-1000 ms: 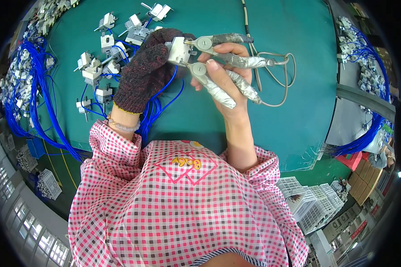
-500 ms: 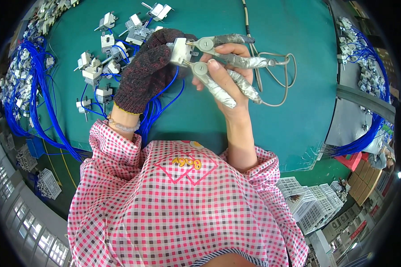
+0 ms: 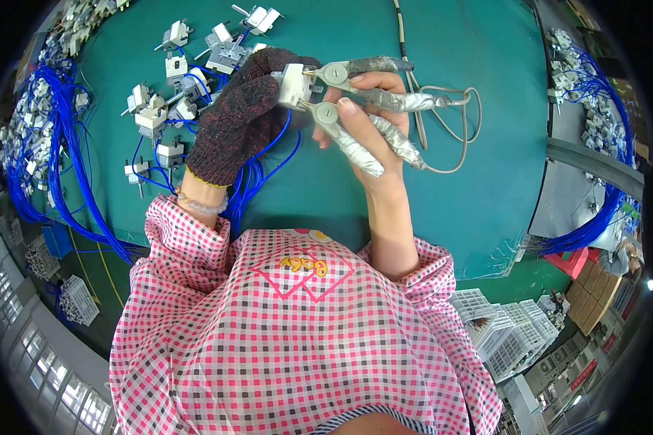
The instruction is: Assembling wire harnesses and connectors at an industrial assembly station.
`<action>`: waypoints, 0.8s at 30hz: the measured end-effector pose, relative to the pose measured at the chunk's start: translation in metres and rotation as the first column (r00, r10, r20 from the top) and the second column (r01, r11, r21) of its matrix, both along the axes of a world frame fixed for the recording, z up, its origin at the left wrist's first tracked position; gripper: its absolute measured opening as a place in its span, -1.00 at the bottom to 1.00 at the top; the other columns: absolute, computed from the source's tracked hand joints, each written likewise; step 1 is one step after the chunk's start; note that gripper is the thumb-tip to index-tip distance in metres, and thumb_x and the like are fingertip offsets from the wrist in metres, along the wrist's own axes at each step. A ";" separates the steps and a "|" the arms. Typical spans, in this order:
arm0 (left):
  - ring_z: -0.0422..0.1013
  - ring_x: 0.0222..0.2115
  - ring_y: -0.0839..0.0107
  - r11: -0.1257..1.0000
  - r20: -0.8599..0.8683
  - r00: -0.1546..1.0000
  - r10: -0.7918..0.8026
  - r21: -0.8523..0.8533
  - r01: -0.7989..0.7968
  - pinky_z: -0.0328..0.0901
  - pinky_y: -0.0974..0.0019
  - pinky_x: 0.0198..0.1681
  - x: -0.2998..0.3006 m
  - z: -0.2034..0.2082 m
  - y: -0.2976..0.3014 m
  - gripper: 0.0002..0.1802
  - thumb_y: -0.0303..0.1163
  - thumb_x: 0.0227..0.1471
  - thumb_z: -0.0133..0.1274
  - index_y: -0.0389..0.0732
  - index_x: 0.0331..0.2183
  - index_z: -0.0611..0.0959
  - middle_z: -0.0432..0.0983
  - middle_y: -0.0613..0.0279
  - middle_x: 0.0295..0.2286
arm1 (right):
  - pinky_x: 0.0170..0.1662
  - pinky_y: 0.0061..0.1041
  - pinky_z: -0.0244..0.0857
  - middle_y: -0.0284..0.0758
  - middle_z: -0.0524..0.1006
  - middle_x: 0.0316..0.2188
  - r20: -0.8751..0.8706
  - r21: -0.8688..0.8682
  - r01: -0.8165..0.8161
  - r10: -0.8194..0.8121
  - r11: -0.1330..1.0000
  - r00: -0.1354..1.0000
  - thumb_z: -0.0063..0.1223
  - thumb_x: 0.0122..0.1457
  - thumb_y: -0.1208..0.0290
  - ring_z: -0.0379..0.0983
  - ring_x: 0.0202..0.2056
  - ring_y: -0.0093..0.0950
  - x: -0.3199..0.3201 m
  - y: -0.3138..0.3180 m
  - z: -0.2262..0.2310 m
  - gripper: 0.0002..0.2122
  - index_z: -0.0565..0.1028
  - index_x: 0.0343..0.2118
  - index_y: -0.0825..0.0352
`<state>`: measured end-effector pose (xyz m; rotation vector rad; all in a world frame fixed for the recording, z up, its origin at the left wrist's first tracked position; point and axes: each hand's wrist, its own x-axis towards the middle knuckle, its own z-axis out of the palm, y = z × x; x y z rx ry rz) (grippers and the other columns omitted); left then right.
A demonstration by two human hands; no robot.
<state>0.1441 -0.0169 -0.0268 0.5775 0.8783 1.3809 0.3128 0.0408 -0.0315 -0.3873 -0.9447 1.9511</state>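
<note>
My left hand [image 3: 233, 119], in a dark knitted glove, is closed on a small white-and-grey electrical component [image 3: 295, 85] with metal terminals and a blue wire running down from it. Bare, my right hand [image 3: 376, 134] grips two plier-shaped clips with wrapped handles. The tip of the upper clip [image 3: 335, 75] meets the component's upper terminal area. Below it, the lower clip [image 3: 326, 113] has its tip at the component's lower edge. A grey cable [image 3: 479, 119] joins both clips' handles. The glove hides the component's far side.
Several similar components [image 3: 151, 119] with blue wires lie on the green tabletop [image 3: 479, 196], left of my gloved hand. Blue wire bundles [image 3: 69, 145] with more components hang at the left. Another wired pile [image 3: 595, 94] lies at the right. White crates [image 3: 511, 337] stand lower right.
</note>
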 end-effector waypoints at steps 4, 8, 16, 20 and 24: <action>0.34 -0.23 0.51 0.998 0.043 0.998 0.048 -0.034 -0.047 0.26 0.51 -0.22 0.004 0.005 0.002 -0.59 -0.30 -0.01 0.05 -0.18 -0.08 0.44 0.42 0.25 -0.18 | -0.57 -0.49 0.37 -0.14 0.44 -0.38 0.021 -0.013 0.002 -0.002 1.000 1.000 -0.01 0.08 0.57 0.46 -0.55 -0.38 0.001 0.000 0.000 -0.74 0.26 -0.17 0.26; 0.35 -0.13 0.29 0.995 -0.140 0.987 -0.084 -0.064 0.076 0.30 0.30 -0.13 -0.007 -0.003 0.003 -0.56 -0.26 0.03 0.04 -0.17 -0.05 0.41 0.36 0.14 -0.08 | -0.47 -0.49 0.39 -0.14 0.47 -0.36 0.210 0.042 0.038 -0.046 0.998 0.977 0.03 0.06 0.54 0.47 -0.50 -0.40 0.009 0.014 0.007 -0.79 0.33 -0.23 0.34; 0.43 -0.30 0.20 0.947 -0.882 0.344 0.322 0.295 -0.129 0.33 0.29 -0.23 -0.025 0.096 -0.087 -0.76 -0.49 -0.10 0.08 -0.24 -0.28 0.56 0.48 0.09 -0.34 | -0.39 -0.55 0.33 -0.29 0.50 -0.41 0.698 0.100 0.239 -0.239 0.966 0.675 0.09 0.07 0.42 0.44 -0.42 -0.52 0.072 0.043 0.000 -0.84 0.46 -0.33 0.37; 0.46 -0.46 0.23 0.876 -0.861 0.289 -0.419 -0.467 -0.119 0.34 0.29 -0.34 -0.059 0.106 -0.180 -0.81 -0.45 -0.06 0.07 -0.24 -0.31 0.58 0.50 0.08 -0.45 | -0.39 -0.57 0.32 -0.30 0.48 -0.35 0.793 0.136 0.071 -0.151 0.988 0.590 0.11 0.06 0.40 0.42 -0.42 -0.54 0.095 0.035 0.011 -0.76 0.44 -0.22 0.34; 0.45 -0.43 0.17 0.951 -0.918 0.278 -0.282 -0.306 -0.048 0.33 0.24 -0.35 -0.038 0.064 -0.232 -0.74 -0.39 -0.08 0.11 -0.21 -0.26 0.56 0.48 0.02 -0.41 | -0.39 -0.59 0.29 -0.32 0.45 -0.26 0.887 0.056 -0.150 0.020 0.987 0.461 0.11 0.07 0.40 0.40 -0.40 -0.54 0.117 0.019 0.041 -0.70 0.40 -0.12 0.29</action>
